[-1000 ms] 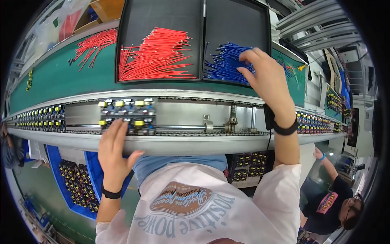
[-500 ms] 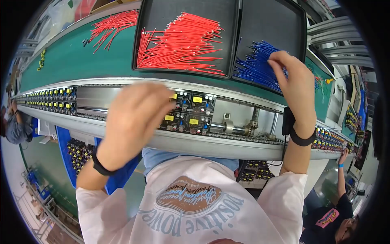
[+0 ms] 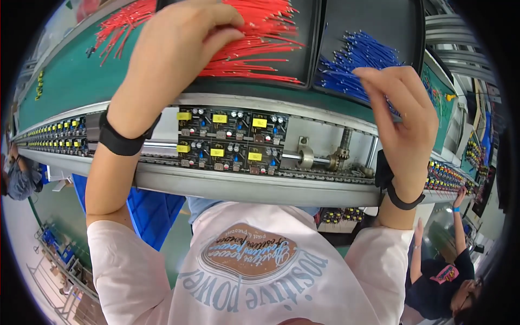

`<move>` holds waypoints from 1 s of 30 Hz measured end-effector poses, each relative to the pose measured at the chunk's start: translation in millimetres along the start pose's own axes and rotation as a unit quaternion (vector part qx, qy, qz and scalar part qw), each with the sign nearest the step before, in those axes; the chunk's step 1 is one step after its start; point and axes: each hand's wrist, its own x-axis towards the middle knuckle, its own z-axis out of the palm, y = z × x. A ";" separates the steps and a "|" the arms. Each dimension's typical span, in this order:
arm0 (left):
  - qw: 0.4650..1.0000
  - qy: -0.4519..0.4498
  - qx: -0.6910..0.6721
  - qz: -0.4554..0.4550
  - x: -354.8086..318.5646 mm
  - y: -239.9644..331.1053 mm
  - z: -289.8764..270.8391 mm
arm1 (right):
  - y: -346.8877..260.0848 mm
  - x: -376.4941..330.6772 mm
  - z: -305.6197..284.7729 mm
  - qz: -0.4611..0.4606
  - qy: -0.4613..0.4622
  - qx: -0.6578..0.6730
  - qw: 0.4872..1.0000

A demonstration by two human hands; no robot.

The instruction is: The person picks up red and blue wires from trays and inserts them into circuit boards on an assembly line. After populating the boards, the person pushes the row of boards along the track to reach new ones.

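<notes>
My left hand (image 3: 181, 46) reaches over the black tray (image 3: 306, 27) of red wires (image 3: 260, 49), its thumb and forefinger apart among them. The hand and wrist cover part of that tray. At the near edge of the pile of blue wires (image 3: 360, 51), my right hand (image 3: 403, 103) has thumb and forefinger pinched together; whether a wire is between them I cannot make out. Those blue wires lie in a second black tray (image 3: 374, 16). Below both hands, several black circuit boards (image 3: 233, 132) with yellow blocks sit in two rows on the conveyor.
The conveyor's metal rail (image 3: 244, 187) runs across in front of me. More boards stand to the left (image 3: 54, 135) and right (image 3: 444, 176). Loose red wires (image 3: 119, 32) lie on the green mat. A blue bin (image 3: 157, 216) is below left. Another person (image 3: 441, 281) works at lower right.
My left hand has moved from above the boards up to the red wires. The board group shows more fully. My right hand stays pinched by the blue wires, slightly shifted.
</notes>
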 end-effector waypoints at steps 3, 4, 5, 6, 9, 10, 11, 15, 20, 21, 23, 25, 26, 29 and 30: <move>0.997 -0.043 0.049 -0.034 12.8 18.1 -12.2 | -16.0 -5.8 6.5 -0.023 -0.060 0.026 0.998; 0.996 -0.052 0.056 -0.039 15.7 21.4 -13.0 | -18.3 -6.8 8.5 -0.027 -0.075 0.031 0.996; 0.996 -0.047 0.070 -0.031 17.1 23.3 -11.9 | -20.5 -7.5 10.6 -0.032 -0.090 0.037 0.995; 0.996 -0.041 0.075 -0.025 17.7 23.1 -10.7 | -20.6 -8.2 13.2 -0.033 -0.106 0.023 0.994; 0.998 -0.026 0.057 -0.030 13.2 26.4 -11.3 | -20.9 -10.1 21.3 -0.034 -0.133 -0.003 0.990; 0.998 -0.021 0.049 -0.035 10.4 27.2 -12.4 | -21.5 -11.4 23.9 -0.036 -0.138 -0.001 0.990; 0.998 -0.015 0.042 -0.040 7.9 28.3 -14.1 | -21.9 -12.3 26.1 -0.038 -0.142 0.001 0.989; 0.998 0.003 -0.003 -0.068 -4.3 38.9 -23.2 | -23.2 -14.3 29.6 -0.054 -0.147 0.000 0.988; 0.987 -0.020 -0.116 -0.109 -21.5 51.8 -17.8 | -19.2 -17.3 33.7 -0.061 -0.154 -0.012 0.986; 0.984 -0.022 -0.139 -0.112 -25.6 54.4 -15.8 | -19.9 -17.9 33.8 -0.061 -0.154 -0.012 0.986; 0.965 -0.029 -0.232 -0.120 -32.8 60.4 -11.6 | -21.3 -18.4 32.2 -0.058 -0.150 -0.016 0.987; 0.951 -0.051 -0.264 -0.154 -37.6 69.5 -13.8 | -22.1 -18.5 31.4 -0.057 -0.148 -0.017 0.987; 0.934 -0.074 -0.296 -0.188 -39.8 74.2 -15.5 | -22.2 -18.1 31.4 -0.061 -0.146 -0.017 0.987; 0.914 -0.107 -0.318 -0.226 -43.7 78.9 -15.2 | -23.4 -17.5 30.9 -0.068 -0.141 -0.019 0.988; 0.914 -0.118 -0.311 -0.231 -44.7 79.8 -14.9 | -24.5 -17.4 30.7 -0.077 -0.142 -0.031 0.986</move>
